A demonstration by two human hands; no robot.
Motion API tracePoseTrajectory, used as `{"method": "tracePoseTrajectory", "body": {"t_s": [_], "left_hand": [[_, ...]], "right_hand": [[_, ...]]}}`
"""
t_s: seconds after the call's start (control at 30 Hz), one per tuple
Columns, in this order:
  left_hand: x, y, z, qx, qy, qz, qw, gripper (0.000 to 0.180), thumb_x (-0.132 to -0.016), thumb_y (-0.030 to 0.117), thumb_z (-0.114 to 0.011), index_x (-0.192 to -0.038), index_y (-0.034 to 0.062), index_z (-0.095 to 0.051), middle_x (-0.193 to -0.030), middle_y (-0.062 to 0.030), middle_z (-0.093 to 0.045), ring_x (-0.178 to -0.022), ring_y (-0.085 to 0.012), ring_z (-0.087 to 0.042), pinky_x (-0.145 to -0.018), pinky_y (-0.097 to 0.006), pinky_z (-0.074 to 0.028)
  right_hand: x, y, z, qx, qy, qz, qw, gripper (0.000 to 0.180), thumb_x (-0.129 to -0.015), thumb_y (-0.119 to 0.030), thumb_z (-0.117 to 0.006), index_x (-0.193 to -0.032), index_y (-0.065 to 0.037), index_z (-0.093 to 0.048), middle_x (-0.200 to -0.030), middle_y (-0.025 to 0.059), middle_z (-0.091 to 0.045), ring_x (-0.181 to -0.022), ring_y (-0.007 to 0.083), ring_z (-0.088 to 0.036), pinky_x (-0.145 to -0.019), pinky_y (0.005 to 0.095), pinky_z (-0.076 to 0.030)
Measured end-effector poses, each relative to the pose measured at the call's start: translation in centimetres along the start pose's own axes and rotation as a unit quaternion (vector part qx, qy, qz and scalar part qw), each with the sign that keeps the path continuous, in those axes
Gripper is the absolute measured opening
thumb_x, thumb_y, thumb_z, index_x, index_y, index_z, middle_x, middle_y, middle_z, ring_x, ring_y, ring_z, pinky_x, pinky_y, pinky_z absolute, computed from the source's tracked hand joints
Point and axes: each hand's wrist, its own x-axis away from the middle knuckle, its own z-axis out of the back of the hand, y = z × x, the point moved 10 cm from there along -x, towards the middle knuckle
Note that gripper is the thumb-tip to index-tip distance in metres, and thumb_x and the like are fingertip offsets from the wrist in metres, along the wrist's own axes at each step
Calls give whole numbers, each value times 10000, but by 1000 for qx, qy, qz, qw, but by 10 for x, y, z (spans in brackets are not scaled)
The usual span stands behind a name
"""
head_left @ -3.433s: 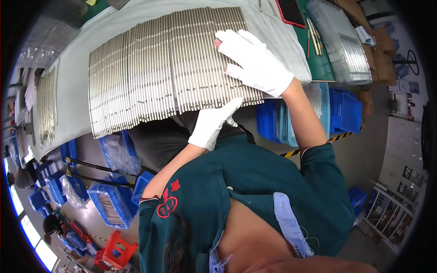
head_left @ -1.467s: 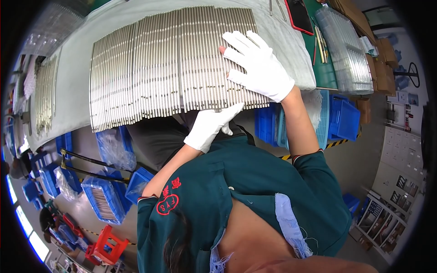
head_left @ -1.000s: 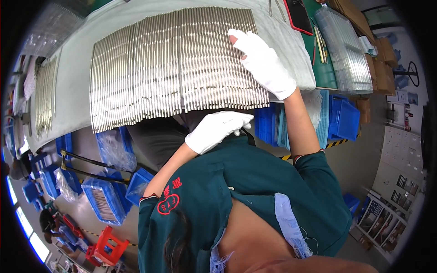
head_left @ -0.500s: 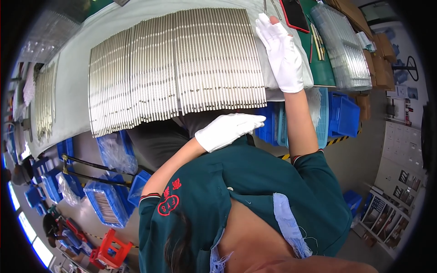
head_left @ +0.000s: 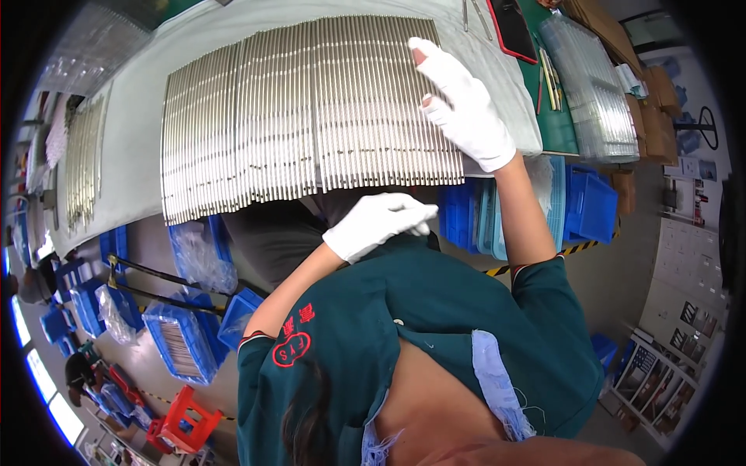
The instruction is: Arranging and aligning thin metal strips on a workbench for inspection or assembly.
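A wide sheet of thin silvery metal rods (head_left: 311,109) lies side by side on the pale cloth of the table, in three neighbouring groups with narrow gaps. My right hand (head_left: 470,116), in a white glove with bare fingertips, hovers over or rests on the right end of the rods; contact cannot be made out. Its thumb stands apart from the fingers, with nothing visible between them. My left hand (head_left: 377,225), also white-gloved, is near my body below the table's front edge. Its fingers are loosely bent, holding nothing I can see.
Beyond the right hand lie a red-edged phone (head_left: 513,29), slim pen-like tools (head_left: 550,76) and stacked clear plastic trays (head_left: 594,93). More rods (head_left: 84,163) lie at the far left. Blue bins (head_left: 588,203) stand under the table; a red stool (head_left: 189,419) is at lower left.
My right hand has moved left and slightly toward me, from beside the rods to over their right end, its thumb spreading. My left hand has shifted slightly left, its fingers bending.
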Motion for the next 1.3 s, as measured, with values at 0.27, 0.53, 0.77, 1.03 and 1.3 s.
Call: {"method": "tracePoseTrajectory", "body": {"t_s": [0.27,0.53,0.77,1.03,1.3], "left_hand": [[7,-3,44,220,218,-59,949,293,-904,224,-653,-988,-56,-675,-684,-48,-587,-642,-137,-566,-642,-304,-514],[6,-4,36,291,180,-45,939,231,-885,157,-652,-1010,-35,-681,-661,-25,-552,-604,-121,-521,-627,-323,-512],[9,-7,46,253,211,-56,943,237,-881,149,-656,-1023,-40,-678,-640,-25,-546,-575,-117,-514,-586,-311,-513],[11,1,46,158,184,-142,960,254,-908,162,-627,-1093,1,-693,-670,-36,-592,-595,-85,-542,-623,-265,-503],[11,-7,51,211,221,-69,950,222,-882,154,-658,-986,-41,-684,-618,-14,-525,-552,-99,-493,-579,-300,-517]], "right_hand": [[-11,-26,-56,157,-147,81,973,510,-886,-333,-572,-1300,-40,-520,-1372,168,-481,-1282,320,-439,-1100,413,-310],[-10,-34,-59,217,-131,128,959,478,-882,-343,-564,-1256,-47,-545,-1342,168,-497,-1249,320,-467,-1090,439,-316],[-10,-34,-58,206,-131,125,962,471,-881,-340,-561,-1250,-49,-550,-1347,168,-496,-1252,321,-465,-1091,437,-313],[-10,-31,-58,203,-135,112,963,462,-877,-343,-565,-1236,-52,-558,-1353,170,-492,-1257,318,-461,-1096,433,-303],[-10,-31,-59,197,-157,98,963,493,-875,-307,-566,-1291,-47,-521,-1399,173,-447,-1306,311,-412,-1119,426,-269]]}}
